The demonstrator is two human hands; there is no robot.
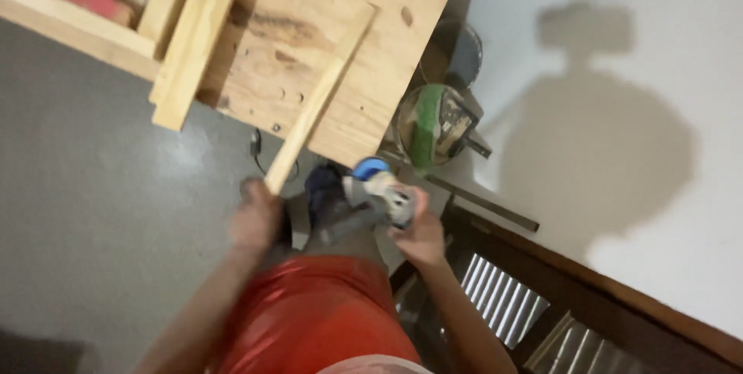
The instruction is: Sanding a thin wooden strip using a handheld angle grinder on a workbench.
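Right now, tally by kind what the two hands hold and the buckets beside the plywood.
Wooden strips: 1, the wooden strip in the left hand
Power tools: 1, the grey and blue power tool in the right hand
Buckets: 2, green-lined bucket, dark bucket
Total: 4

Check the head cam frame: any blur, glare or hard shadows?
Head view: motion blur smears the left hand gripping the wood strip and the right hand on the blue and grey power tool; glare sheens the red shorts and grey floor; a hard-edged shadow of a person falls on the white wall; the frame is tilted.
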